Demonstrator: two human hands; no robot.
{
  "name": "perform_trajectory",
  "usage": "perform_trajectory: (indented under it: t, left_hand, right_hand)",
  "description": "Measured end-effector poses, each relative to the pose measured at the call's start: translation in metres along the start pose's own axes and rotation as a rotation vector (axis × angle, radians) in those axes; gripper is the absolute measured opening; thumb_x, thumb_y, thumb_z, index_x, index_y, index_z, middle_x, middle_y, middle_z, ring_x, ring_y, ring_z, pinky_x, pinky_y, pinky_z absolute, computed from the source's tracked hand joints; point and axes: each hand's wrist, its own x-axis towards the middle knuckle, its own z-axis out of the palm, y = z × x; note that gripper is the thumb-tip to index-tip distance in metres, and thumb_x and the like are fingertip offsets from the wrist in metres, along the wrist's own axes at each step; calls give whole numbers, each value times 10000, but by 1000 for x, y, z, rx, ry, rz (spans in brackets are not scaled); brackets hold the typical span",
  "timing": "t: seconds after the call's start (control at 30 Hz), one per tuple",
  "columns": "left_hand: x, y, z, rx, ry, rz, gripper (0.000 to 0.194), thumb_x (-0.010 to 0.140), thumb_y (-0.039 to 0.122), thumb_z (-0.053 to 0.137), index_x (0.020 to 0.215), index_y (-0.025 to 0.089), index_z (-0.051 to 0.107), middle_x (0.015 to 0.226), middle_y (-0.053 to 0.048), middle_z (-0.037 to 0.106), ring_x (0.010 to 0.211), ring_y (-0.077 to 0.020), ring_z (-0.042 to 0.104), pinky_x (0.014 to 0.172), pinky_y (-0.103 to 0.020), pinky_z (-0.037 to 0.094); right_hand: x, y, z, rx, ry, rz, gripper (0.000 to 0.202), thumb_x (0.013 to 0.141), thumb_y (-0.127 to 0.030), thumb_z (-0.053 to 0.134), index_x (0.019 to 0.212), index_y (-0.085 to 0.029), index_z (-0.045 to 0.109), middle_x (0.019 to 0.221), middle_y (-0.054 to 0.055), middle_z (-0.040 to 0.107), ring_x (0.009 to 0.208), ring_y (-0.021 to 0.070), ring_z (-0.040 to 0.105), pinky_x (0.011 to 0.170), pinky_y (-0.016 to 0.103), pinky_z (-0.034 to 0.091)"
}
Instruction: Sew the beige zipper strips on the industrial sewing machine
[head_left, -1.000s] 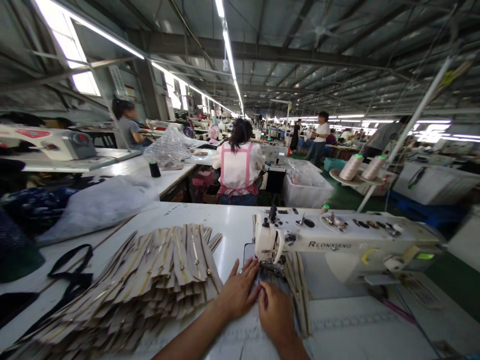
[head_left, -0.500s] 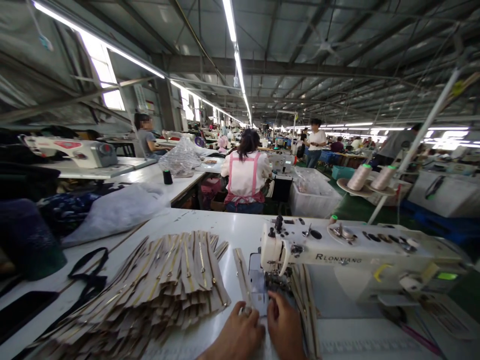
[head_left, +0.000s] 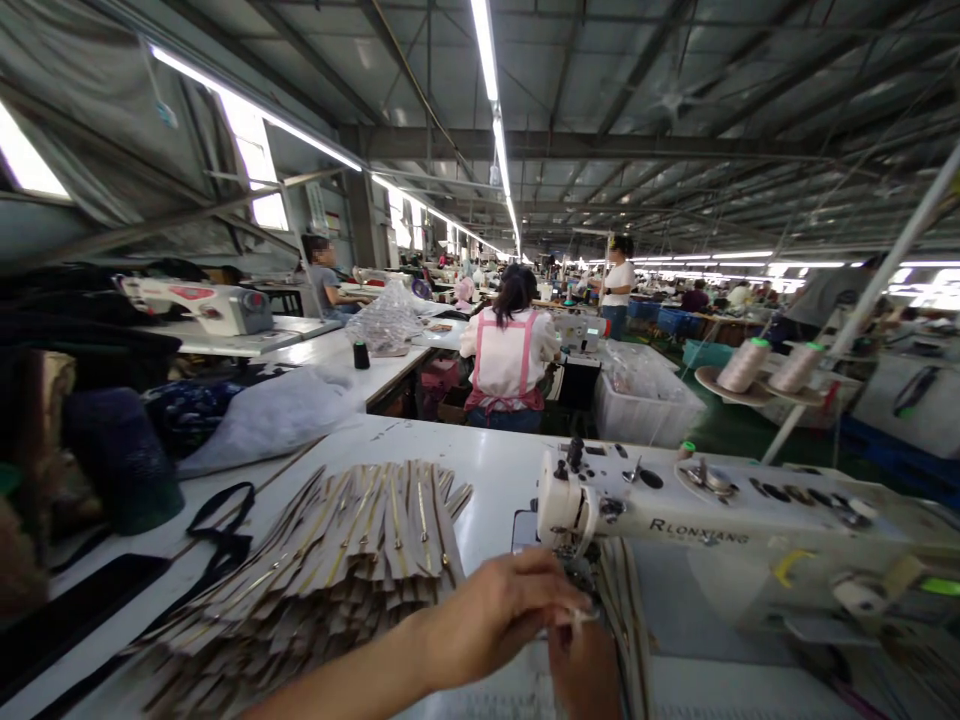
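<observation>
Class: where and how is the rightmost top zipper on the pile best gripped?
Probably pinch the zipper by its near end, coming from the right: it is a flat strip at the right side of the pile, its neighbours crowding its left.

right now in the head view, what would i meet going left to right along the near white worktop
Black strap → large pile of zipper strips → left hand → right hand → smaller bundle of zipper strips → sewing machine's green display
</observation>
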Motion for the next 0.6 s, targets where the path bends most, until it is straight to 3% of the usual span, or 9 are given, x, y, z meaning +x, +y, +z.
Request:
perform_trajectory:
  t: [0.07, 0.13, 0.27, 0.33, 0.47, 0.6]
  left_hand:
    - [7, 15, -12, -170, 204, -70, 170, 959, 223, 503, 1022, 171, 653, 993, -85, 646, 930, -163, 616, 818, -248, 492]
    - [10, 11, -7, -314, 306, -228, 121, 917, 247, 568, 946, 153, 639, 907, -63, 644, 849, -159, 616, 741, -244, 499]
    - [-3, -44, 42, -508, 250, -552, 103, 817, 176, 603, 913, 140, 592, 720, 5, 595, 654, -137, 590, 590, -223, 464]
    - [-13, -77, 70, -433, 291, -636, 140, 784, 132, 584, 923, 145, 591, 653, 39, 549, 599, -125, 557, 558, -215, 430]
    - [-23, -118, 101, -312, 330, -694, 176, 778, 80, 533, 919, 159, 603, 611, 59, 486, 582, -113, 511, 541, -202, 376]
    - [-21, -124, 104, -231, 343, -629, 237, 813, 77, 505, 1026, 174, 549, 638, 62, 496, 599, -114, 504, 563, -205, 366]
  right_hand:
    - [2, -2, -4, 33, -36, 41, 337, 895, -283, 410, 995, -174, 713, 827, 85, 753, 709, 203, 718, 659, 263, 560]
    - [4, -4, -10, 113, -54, 40, 331, 901, -327, 436, 1024, -198, 715, 897, 68, 757, 764, 203, 720, 655, 251, 561]
    - [5, -3, -19, 281, -13, 64, 412, 942, -442, 399, 1030, -210, 728, 953, 76, 755, 864, 224, 712, 716, 270, 570]
    - [5, -3, -19, 328, -16, 88, 512, 971, -471, 313, 998, -185, 736, 894, 104, 754, 829, 223, 713, 724, 277, 569]
    - [3, 1, -10, 243, -67, 26, 452, 922, -537, 435, 870, -212, 745, 792, 84, 750, 697, 201, 709, 623, 243, 559]
    - [5, 12, 0, 141, -42, -29, 389, 908, -521, 481, 820, -243, 737, 783, 50, 749, 691, 181, 714, 618, 224, 557]
